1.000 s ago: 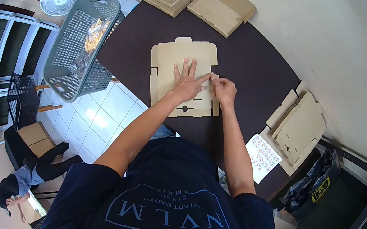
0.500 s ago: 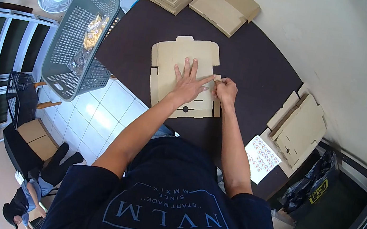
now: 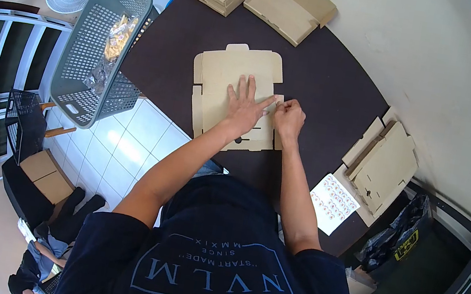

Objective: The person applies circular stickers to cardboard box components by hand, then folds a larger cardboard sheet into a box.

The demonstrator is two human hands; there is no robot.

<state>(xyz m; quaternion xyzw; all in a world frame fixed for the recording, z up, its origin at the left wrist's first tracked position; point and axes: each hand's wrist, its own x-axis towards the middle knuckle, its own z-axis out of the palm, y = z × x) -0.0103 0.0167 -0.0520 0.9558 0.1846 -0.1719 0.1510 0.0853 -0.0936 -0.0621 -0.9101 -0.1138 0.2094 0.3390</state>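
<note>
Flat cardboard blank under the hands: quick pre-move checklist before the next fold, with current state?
1. Flat cardboard blank lies fully on the dark table: ok.
2. Left hand pressed flat on the blank, fingers spread, pinning it: ok.
3. Right hand pinching the right side flap: ok, though how firm the grip is cannot be told.
4. Table around the blank free of other items for folding: ok; the stacked blanks and sticker sheet lie apart to the right.
5. Grey basket at the table's left edge tilts over the floor: not ok.
</note>
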